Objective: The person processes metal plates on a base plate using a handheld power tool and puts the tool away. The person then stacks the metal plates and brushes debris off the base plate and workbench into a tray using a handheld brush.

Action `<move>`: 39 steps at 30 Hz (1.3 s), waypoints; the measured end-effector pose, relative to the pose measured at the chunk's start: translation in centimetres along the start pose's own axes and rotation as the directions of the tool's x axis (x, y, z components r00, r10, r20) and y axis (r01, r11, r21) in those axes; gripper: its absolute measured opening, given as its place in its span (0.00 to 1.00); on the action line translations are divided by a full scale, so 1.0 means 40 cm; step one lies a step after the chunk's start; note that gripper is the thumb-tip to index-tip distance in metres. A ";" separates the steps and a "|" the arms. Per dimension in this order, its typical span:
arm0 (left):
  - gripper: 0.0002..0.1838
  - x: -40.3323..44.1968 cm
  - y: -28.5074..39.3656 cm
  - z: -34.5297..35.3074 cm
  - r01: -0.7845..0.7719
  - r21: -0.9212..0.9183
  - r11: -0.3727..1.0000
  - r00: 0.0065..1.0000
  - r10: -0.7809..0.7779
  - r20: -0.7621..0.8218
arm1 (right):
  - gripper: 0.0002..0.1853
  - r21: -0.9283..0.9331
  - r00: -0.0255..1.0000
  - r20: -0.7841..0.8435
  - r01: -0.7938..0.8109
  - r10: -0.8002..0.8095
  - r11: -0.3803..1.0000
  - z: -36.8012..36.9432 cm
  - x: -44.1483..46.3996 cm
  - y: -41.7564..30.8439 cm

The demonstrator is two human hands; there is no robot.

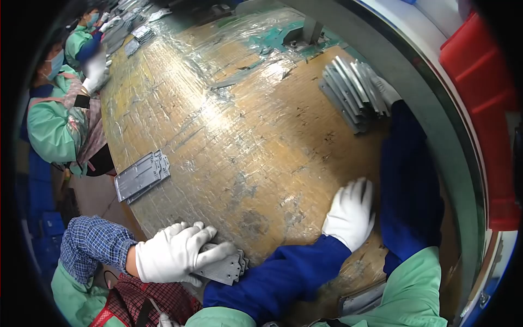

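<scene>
My right hand [384,90], in a white glove, is at the far right of the table. It grips the near side of a leaning, fanned-out row of grey metal plates [348,90]; part of its fingers is hidden behind them. Closer to me, my left hand [350,214], also gloved in white, is over the bare tabletop with its fingers stretched out and holds nothing. Both of my forearms are in dark blue oversleeves.
At lower left, a co-worker's gloved hand [182,253] rests on a stack of ribbed plates [223,264]. More plates [143,177] lie at the table's left edge. A metal post [311,31] stands at the back. A curved green frame [436,103] borders the right side.
</scene>
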State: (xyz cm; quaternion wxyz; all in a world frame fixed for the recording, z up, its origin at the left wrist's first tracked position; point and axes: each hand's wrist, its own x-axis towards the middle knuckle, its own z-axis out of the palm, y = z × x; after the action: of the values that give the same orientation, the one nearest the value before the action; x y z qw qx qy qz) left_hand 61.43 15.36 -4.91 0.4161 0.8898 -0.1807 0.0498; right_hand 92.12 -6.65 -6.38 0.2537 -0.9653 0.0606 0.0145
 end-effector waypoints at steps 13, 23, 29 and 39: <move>0.41 0.061 -0.159 -0.072 0.291 -0.155 0.944 0.675 -0.317 -0.666 | 0.37 0.069 0.870 0.292 0.396 -0.398 0.916 0.134 -0.287 -0.283; 0.40 -0.114 -0.100 -0.131 0.416 -0.056 0.908 0.683 -0.352 -0.640 | 0.36 0.020 0.915 0.325 0.247 -0.240 0.969 0.135 -0.587 -0.360; 0.40 -0.276 -0.055 -0.136 0.528 -0.024 0.849 0.702 -0.452 -0.551 | 0.40 0.032 0.900 0.405 0.162 -0.161 0.986 0.124 -0.750 -0.381; 0.40 -0.426 0.035 -0.219 0.501 0.091 0.860 0.803 -0.424 -0.419 | 0.43 0.048 0.885 0.458 0.076 -0.090 0.996 0.134 -0.925 -0.419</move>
State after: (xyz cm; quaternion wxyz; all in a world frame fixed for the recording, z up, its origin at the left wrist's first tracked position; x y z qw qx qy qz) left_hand 45.61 25.97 -2.29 0.3523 0.9160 0.1337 0.1374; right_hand 57.51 14.53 -0.69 0.2749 -0.9325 -0.0423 0.2306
